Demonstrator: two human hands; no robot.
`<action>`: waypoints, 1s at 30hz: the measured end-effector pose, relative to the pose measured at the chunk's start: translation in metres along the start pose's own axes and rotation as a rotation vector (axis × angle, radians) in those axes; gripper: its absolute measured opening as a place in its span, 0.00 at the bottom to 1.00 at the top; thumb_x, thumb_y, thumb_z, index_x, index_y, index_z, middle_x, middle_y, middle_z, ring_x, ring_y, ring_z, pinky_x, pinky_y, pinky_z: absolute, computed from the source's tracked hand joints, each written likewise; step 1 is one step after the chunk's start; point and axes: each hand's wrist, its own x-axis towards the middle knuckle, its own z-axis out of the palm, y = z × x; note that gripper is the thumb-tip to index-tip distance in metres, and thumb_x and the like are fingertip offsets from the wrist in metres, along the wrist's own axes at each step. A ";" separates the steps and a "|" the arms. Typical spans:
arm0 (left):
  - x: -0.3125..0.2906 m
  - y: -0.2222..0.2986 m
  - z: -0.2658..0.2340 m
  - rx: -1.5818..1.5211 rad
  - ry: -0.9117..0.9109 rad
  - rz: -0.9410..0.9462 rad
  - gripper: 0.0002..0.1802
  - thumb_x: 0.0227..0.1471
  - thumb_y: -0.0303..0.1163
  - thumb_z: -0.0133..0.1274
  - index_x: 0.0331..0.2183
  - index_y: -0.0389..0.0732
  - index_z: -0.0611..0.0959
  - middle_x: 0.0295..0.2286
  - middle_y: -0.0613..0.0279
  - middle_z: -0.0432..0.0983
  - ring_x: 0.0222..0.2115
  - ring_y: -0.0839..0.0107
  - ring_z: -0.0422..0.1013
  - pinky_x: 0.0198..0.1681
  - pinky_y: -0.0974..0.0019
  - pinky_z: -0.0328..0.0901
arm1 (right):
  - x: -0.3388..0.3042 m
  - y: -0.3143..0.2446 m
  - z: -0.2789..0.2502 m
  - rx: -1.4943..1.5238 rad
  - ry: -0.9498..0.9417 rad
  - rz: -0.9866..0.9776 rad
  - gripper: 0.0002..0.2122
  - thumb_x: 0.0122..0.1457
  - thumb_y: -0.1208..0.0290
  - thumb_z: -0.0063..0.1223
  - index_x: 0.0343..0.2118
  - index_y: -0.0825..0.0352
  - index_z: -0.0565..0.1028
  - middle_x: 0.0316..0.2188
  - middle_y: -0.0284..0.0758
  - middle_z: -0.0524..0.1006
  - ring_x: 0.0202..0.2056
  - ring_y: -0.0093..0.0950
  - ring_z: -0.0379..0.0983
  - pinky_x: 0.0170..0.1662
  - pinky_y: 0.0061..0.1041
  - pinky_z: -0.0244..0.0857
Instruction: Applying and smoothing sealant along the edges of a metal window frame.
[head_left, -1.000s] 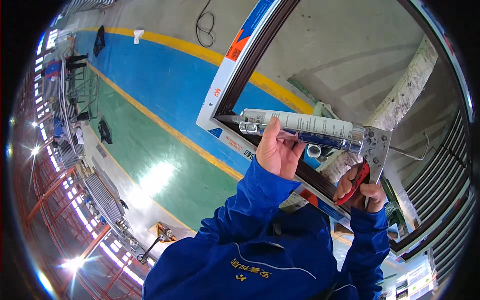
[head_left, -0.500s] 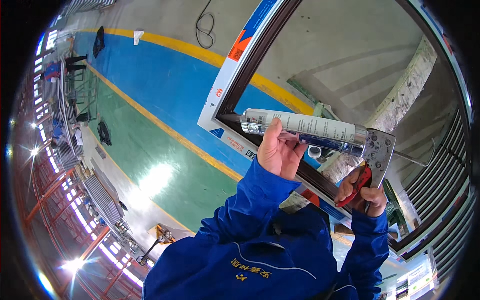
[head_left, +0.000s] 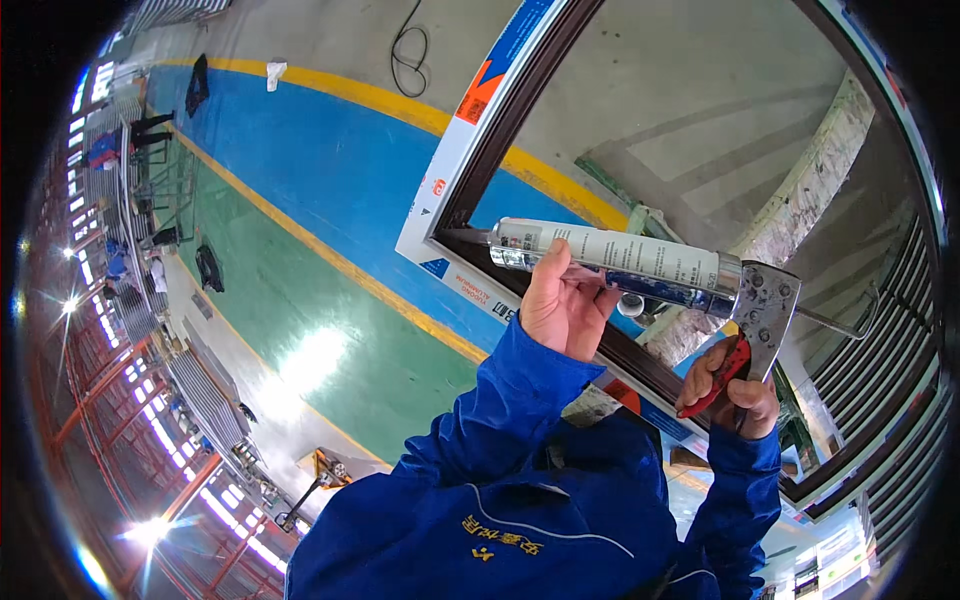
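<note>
A caulking gun point(head_left: 766, 310) lies almost level across the near left corner of a dark window frame point(head_left: 478, 165) edged with printed protective film. In its cradle sits a silver-and-white sealant tube point(head_left: 630, 258), whose nozzle points left into the frame's inner corner. My left hand point(head_left: 568, 305) supports the tube from below, thumb on the near side and fingers underneath. My right hand point(head_left: 727, 388) is wrapped around the gun's handle and red trigger point(head_left: 722, 378). The bent metal rod point(head_left: 850, 325) sticks out at the gun's right end.
Beneath the frame is a whitish, stained support beam point(head_left: 800, 205). Dark slats point(head_left: 875, 345) run along the right. A black cable point(head_left: 410, 65) lies on the floor beyond. A yellow pallet jack point(head_left: 325, 470) stands at lower left, and other people point(head_left: 105, 148) are far off at left.
The caulking gun and both my hands have shifted slightly to the right. The pull rod's hooked end has moved right with the gun. My grip looks the same.
</note>
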 end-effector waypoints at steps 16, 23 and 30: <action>0.000 0.006 0.000 -0.029 -0.016 0.027 0.23 0.54 0.49 0.47 0.43 0.41 0.76 0.42 0.57 0.74 0.39 0.65 0.72 0.45 0.59 0.67 | 0.000 -0.001 0.011 -0.058 0.010 -0.007 0.18 0.37 0.70 0.54 0.32 0.73 0.67 0.20 0.44 0.71 0.23 0.37 0.71 0.29 0.36 0.70; -0.004 0.007 0.000 -0.042 -0.008 0.021 0.24 0.53 0.48 0.48 0.45 0.41 0.74 0.45 0.57 0.73 0.42 0.64 0.71 0.46 0.57 0.67 | -0.012 0.000 0.021 -0.123 -0.016 -0.054 0.17 0.42 0.69 0.54 0.35 0.72 0.67 0.21 0.42 0.69 0.25 0.37 0.71 0.30 0.38 0.72; -0.008 0.009 0.005 -0.045 -0.050 0.008 0.26 0.51 0.49 0.50 0.46 0.40 0.73 0.46 0.56 0.72 0.46 0.62 0.69 0.47 0.56 0.67 | -0.021 -0.004 0.031 -0.206 0.025 -0.101 0.17 0.42 0.68 0.54 0.34 0.73 0.68 0.21 0.42 0.70 0.25 0.37 0.71 0.30 0.36 0.71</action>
